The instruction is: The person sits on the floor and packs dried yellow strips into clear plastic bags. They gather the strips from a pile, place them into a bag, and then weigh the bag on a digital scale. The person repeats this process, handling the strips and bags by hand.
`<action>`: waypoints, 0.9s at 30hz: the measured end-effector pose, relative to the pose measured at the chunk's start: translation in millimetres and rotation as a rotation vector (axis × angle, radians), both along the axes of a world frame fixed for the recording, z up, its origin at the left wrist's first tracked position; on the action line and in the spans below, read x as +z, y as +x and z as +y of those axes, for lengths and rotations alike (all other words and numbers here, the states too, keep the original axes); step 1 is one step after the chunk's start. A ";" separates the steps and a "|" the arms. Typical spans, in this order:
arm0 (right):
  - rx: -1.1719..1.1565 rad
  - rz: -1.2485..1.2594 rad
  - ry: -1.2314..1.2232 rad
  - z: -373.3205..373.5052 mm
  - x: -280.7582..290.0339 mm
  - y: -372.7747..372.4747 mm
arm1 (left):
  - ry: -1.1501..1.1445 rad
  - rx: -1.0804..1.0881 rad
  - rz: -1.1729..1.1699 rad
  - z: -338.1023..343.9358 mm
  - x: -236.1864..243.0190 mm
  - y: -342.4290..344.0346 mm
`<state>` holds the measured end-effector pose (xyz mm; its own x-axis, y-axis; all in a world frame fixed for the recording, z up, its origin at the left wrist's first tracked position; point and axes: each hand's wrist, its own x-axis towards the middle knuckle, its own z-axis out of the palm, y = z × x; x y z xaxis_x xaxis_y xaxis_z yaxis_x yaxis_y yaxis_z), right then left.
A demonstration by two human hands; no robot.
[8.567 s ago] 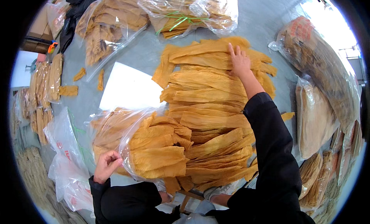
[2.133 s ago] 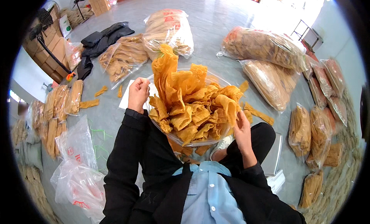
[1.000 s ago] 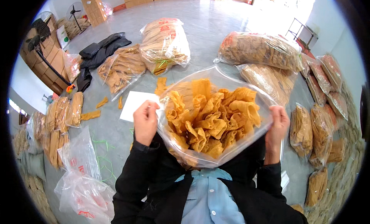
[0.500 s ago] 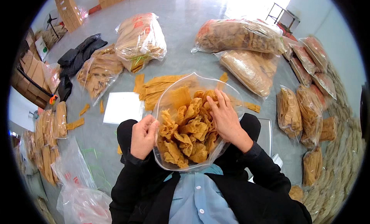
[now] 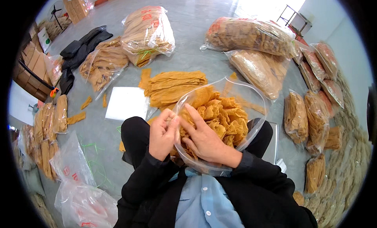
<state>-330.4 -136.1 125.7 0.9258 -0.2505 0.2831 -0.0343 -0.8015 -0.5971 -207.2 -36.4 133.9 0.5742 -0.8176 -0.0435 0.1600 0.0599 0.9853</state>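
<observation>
Here, left hand (image 5: 160, 137): fingertips pinched together at the left rim of the clear bag (image 5: 204, 168).
Right hand (image 5: 212, 144): fingers partly spread across the bag's mouth, reaching to that same rim; cannot tell whether they grip the film.
Bag's place: wide open before the person, between the knees.
Ochre strips (image 5: 229, 115): crumpled inside it.
Flat ochre pile (image 5: 178, 79): on the floor (image 5: 188, 43), just beyond the bag.
</observation>
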 end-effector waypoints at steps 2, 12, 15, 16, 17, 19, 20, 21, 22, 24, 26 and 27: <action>-0.002 0.097 -0.035 -5.0 -17.3 -2.8 | -0.018 0.013 0.018 -0.1 -3.6 0.3; -0.043 0.299 -0.118 -8.8 -36.1 -8.6 | 0.076 -0.037 -0.208 -7.4 2.0 -8.0; 0.034 0.434 -0.013 -16.5 -2.4 -6.5 | 0.013 0.007 -0.082 -0.2 5.6 0.7; 0.075 0.506 0.053 -23.6 10.1 -3.8 | 0.038 0.008 -0.130 2.2 8.0 3.5; 0.000 0.320 -0.078 -35.2 10.5 -5.4 | 0.066 -0.004 -0.166 1.8 10.5 4.2; -0.148 -0.047 -0.325 -55.7 3.6 -7.8 | 0.130 -0.032 -0.228 2.7 12.8 3.6; -0.187 -0.087 -0.339 -62.9 2.0 -2.9 | 0.131 -0.037 -0.275 2.1 8.8 3.7; -0.226 -0.127 -0.357 -68.7 2.4 3.0 | 0.128 -0.040 -0.323 1.9 2.0 4.3; -0.265 -0.168 -0.375 -72.3 1.6 7.6 | 0.125 -0.044 -0.370 2.7 -1.3 4.9; -0.252 -0.172 -0.300 -76.4 -4.7 12.4 | 0.101 -0.026 -0.386 1.0 -1.7 2.7; -0.241 -0.157 -0.247 -79.2 -5.2 15.4 | 0.092 -0.015 -0.351 1.7 -0.1 2.0; -0.238 -0.140 -0.233 -80.6 -2.5 15.8 | 0.095 -0.014 -0.308 3.7 3.9 1.8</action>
<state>-314.6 -216.7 123.1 0.7975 -0.3680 0.4780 -0.1670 -0.8961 -0.4112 -205.3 -32.7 137.8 0.5612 -0.8259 0.0543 -0.1464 -0.0345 0.9886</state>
